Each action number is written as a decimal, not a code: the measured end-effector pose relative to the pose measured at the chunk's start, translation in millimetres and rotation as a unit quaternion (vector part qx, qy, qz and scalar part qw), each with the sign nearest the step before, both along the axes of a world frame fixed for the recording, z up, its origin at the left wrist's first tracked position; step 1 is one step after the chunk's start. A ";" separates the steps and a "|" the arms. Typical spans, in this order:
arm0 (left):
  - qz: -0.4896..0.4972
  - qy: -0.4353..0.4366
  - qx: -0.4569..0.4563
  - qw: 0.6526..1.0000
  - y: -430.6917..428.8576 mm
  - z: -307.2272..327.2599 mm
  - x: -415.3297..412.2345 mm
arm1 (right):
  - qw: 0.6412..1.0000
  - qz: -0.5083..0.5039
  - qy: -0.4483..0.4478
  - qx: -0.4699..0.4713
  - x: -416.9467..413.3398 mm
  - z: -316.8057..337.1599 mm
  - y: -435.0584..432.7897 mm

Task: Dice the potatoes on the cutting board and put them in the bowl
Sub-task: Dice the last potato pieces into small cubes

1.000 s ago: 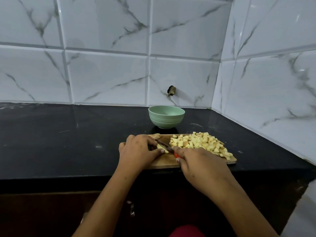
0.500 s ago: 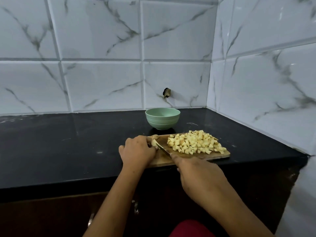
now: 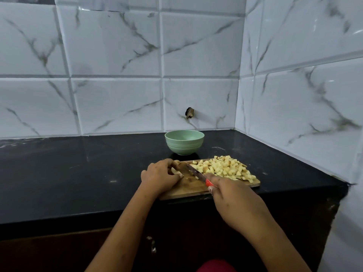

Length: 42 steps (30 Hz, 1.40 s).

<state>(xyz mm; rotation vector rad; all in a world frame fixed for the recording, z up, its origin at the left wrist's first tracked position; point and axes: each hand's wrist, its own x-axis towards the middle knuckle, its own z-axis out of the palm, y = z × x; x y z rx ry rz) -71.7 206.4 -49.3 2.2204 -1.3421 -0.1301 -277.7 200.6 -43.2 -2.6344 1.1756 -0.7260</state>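
Wooden cutting board (image 3: 188, 188) sits at the front edge of the worktop (image 3: 78, 173). Left hand (image 3: 160, 176) curls over a potato chunk (image 3: 174, 170) at its left end; right hand (image 3: 235, 201) grips the knife (image 3: 193, 171), blade slanting just right of that chunk. Diced pile (image 3: 224, 168) covers the right end, bowl (image 3: 184, 142) behind looks empty.

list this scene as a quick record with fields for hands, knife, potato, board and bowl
cutting board: at the front edge of the black counter
left hand: holds a potato piece down on the cutting board
right hand: grips the knife, blade angled just right of that piece
diced potato: piled on the cutting board's right half
bowl: behind the cutting board, no potato visible inside
stage: dicing, nothing moved to the bowl yet
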 end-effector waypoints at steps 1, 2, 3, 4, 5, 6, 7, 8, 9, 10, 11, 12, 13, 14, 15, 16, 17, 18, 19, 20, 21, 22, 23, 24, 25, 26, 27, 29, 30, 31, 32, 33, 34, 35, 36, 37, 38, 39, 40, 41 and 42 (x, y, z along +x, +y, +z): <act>-0.010 0.010 0.006 1.000 -2.0 0.4 2.9 | 1.000 0.008 -0.012 0.015 0.5 -1.2 -0.4; -0.019 0.020 0.018 0.999 -2.9 1.7 4.8 | 0.999 0.015 -0.019 0.031 0.9 -2.4 -0.4; -0.028 0.032 0.033 0.999 -5.0 3.8 7.4 | 0.998 0.022 -0.025 0.046 1.5 -3.8 -1.0; -0.037 0.044 0.048 0.997 -5.8 6.8 9.5 | 0.998 0.027 -0.029 0.059 1.9 -4.3 -0.7; -0.046 0.058 0.063 0.995 -8.9 9.8 11.9 | 0.997 0.029 -0.032 0.069 2.2 -5.5 -2.4; -0.053 0.075 0.071 0.993 -10.2 12.9 13.4 | 0.996 0.028 -0.035 0.074 2.4 -6.1 -3.5; -0.060 0.101 0.075 0.990 -10.8 16.1 14.0 | 0.996 0.026 -0.040 0.076 2.3 -6.5 -5.0; -0.068 0.131 0.078 0.986 -11.6 18.4 14.3 | 0.996 0.025 -0.045 0.077 2.0 -7.2 -6.8; -0.074 0.157 0.081 0.981 -12.5 20.9 14.7 | 0.995 0.025 -0.051 0.076 2.2 -8.2 -8.9; -0.077 0.175 0.085 0.978 -12.9 22.8 14.8 | 0.995 0.027 -0.055 0.078 2.5 -9.3 -10.3; -0.078 0.188 0.088 0.975 -13.8 24.4 14.9 | 0.994 0.030 -0.059 0.082 2.8 -10.2 -11.8; -0.078 0.197 0.091 0.973 -14.6 25.5 15.0 | 0.994 0.033 -0.063 0.088 3.0 -11.4 -12.9; -0.078 0.200 0.094 0.972 -16.0 26.7 15.2 | 0.993 0.036 -0.067 0.093 3.1 -12.5 -14.3; -0.078 0.199 0.098 0.972 -16.6 28.1 15.3 | 0.992 0.037 -0.072 0.098 2.9 -13.7 -15.5; -0.080 0.200 0.102 0.971 -16.9 29.8 15.5 | 0.991 0.038 -0.076 0.101 2.6 -14.8 -16.5; -0.081 0.205 0.106 0.970 -16.7 31.0 16.0 | 0.991 0.040 -0.079 0.103 2.6 -16.0 -17.8; -0.085 0.213 0.110 0.967 -16.5 32.0 16.6 | 0.990 0.043 -0.082 0.106 2.2 -17.2 -18.9; -0.088 0.219 0.110 0.965 -16.6 32.3 17.6 | 0.989 0.047 -0.087 0.108 2.1 -18.0 -20.1; -0.092 0.225 0.106 0.964 -16.4 31.5 18.9 | 0.989 0.051 -0.090 0.110 2.2 -18.5 -21.0; -0.096 0.230 0.099 0.963 -15.9 29.9 19.8 | 0.988 0.054 -0.092 0.113 2.2 -18.9 -21.9; -0.105 0.235 0.089 0.962 -15.3 27.8 19.9 | 0.987 0.055 -0.095 0.116 2.4 -19.3 -22.9; -0.115 0.238 0.076 0.961 -14.9 24.7 20.1 | 0.987 0.056 -0.097 0.119 2.5 -19.8 -23.5; -0.125 0.240 0.059 0.961 -15.1 21.1 20.5 | 0.986 0.057 -0.100 0.121 2.8 -20.0 -24.1; -0.130 0.243 0.037 0.961 -15.5 16.7 21.1 | 0.985 0.059 -0.104 0.124 3.4 -20.1 -24.6; -0.128 0.249 0.011 0.960 -15.4 12.8 21.3 | 0.984 0.060 -0.109 0.127 4.6 -19.7 -24.9; -0.121 0.255 -0.017 0.959 -15.0 9.4 21.4 | 0.983 0.062 -0.114 0.130 6.4 -19.3 -25.8; -0.113 0.264 -0.042 0.957 -14.5 6.9 21.2 | 0.982 0.063 -0.120 0.134 8.9 -18.5 -27.1; -0.097 0.273 -0.068 0.955 -15.2 4.4 19.4 | 0.979 0.061 -0.130 0.141 15.3 -16.3 -30.9; -0.090 0.268 -0.067 0.957 -16.3 4.1 18.2 | 0.979 0.057 -0.134 0.143 18.3 -15.2 -32.6; -0.084 0.258 -0.062 0.960 -17.8 5.0 15.9 | 0.978 0.052 -0.141 0.144 20.8 -14.1 -34.0; -0.077 0.242 -0.052 0.966 -20.1 5.8 14.2 | 0.977 0.047 -0.149 0.144 22.5 -13.1 -34.9; -0.065 0.216 -0.037 0.974 -22.7 6.3 12.8 | 0.976 0.044 -0.158 0.144 23.4 -12.6 -35.4; -0.047 0.176 -0.018 0.983 -25.6 6.4 11.4 | 0.974 0.041 -0.167 0.148 23.6 -13.0 -35.6; -0.028 0.134 -0.002 0.991 -28.2 6.1 9.5 | 0.972 0.041 -0.175 0.154 23.3 -13.8 -35.5; -0.008 0.104 0.007 0.995 -29.7 5.8 6.7 | 0.969 0.042 -0.182 0.161 22.9 -14.8 -35.2; 0.010 0.085 0.011 0.996 -31.0 5.5 4.2 | 0.967 0.043 -0.186 0.166 22.4 -15.6 -34.8; 0.023 0.076 0.010 0.997 -32.7 5.1 2.0 | 0.966 0.044 -0.188 0.172 21.1 -16.6 -34.7; 0.030 0.071 0.009 0.997 -33.9 5.1 0.3 | 0.965 0.045 -0.190 0.177 20.2 -17.4 -35.1; 0.035 0.072 0.007 0.997 -33.7 5.2 -0.7 | 0.963 0.046 -0.194 0.183 19.3 -17.6 -35.4; 0.040 0.072 0.002 0.997 -32.2 5.8 -2.3 | 0.961 0.048 -0.198 0.187 17.5 -17.4 -36.0; 0.048 0.073 -0.006 0.996 -29.5 6.1 -1.8 | 0.960 0.050 -0.202 0.186 17.1 -16.7 -35.7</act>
